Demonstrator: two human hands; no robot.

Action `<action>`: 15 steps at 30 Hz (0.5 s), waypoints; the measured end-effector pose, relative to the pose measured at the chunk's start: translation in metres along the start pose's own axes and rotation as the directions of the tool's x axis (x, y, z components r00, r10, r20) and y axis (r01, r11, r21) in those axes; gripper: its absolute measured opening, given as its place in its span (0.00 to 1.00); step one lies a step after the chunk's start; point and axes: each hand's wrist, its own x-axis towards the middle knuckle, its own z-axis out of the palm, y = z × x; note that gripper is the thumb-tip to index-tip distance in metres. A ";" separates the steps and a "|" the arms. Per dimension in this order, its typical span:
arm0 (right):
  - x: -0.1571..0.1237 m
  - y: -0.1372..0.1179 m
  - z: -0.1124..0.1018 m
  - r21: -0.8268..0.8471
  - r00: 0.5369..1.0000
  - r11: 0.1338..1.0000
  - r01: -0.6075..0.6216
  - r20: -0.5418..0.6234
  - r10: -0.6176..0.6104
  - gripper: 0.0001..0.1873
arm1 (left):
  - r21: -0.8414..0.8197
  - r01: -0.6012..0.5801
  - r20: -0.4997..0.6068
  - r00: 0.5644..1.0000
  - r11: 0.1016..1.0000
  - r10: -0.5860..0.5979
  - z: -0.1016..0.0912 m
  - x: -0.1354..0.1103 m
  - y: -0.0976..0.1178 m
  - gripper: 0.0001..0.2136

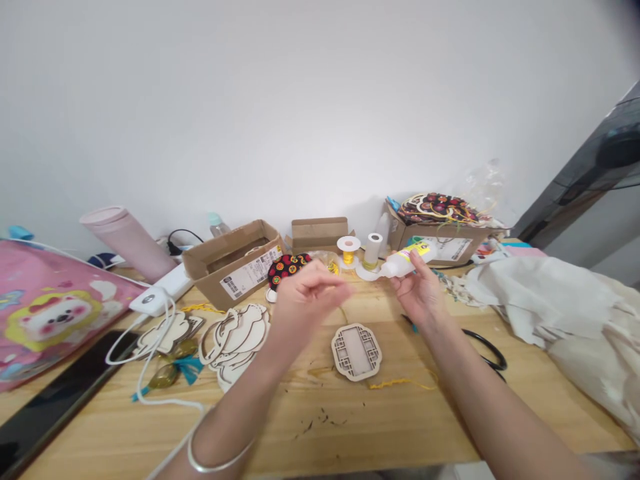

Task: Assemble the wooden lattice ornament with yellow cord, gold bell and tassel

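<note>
My right hand [416, 288] is wrapped round a white squeeze glue bottle [407, 260] with a yellow label. The bottle lies tilted, its narrow nozzle pointing left. To its left, above the table, my left hand [315, 293] is closed with its fingers drawn together. Motion blurs its fingertips, so whatever they pinch cannot be made out. Below and between both hands, a wooden lattice frame [357, 352] with a scalloped outline lies flat on the table. A yellow braided cord [395, 383] extends from its lower right edge.
Wooden cutouts [240, 340], a white power strip [155, 297] with a cable and a black phone [55, 400] lie left. Cardboard boxes [235, 267], a yellow thread spool [349, 250] and a clear tape roll [373, 250] stand behind. Pale cloth [555, 300] covers the right side.
</note>
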 end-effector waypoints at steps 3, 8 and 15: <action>0.000 -0.006 0.002 0.023 0.999 0.999 0.032 -0.008 -0.032 0.06 | 0.093 0.079 0.195 0.976 0.993 -0.096 0.022 -0.009 -0.026 0.02; -0.002 -0.012 0.005 0.049 0.996 0.996 0.073 -0.058 -0.070 0.05 | 0.259 0.054 0.270 0.954 0.964 -0.127 0.051 0.021 -0.064 0.03; 0.000 -0.016 0.006 0.072 0.994 0.995 0.069 -0.088 -0.063 0.06 | 0.196 0.159 0.195 0.961 0.968 -0.198 0.053 0.062 -0.093 0.05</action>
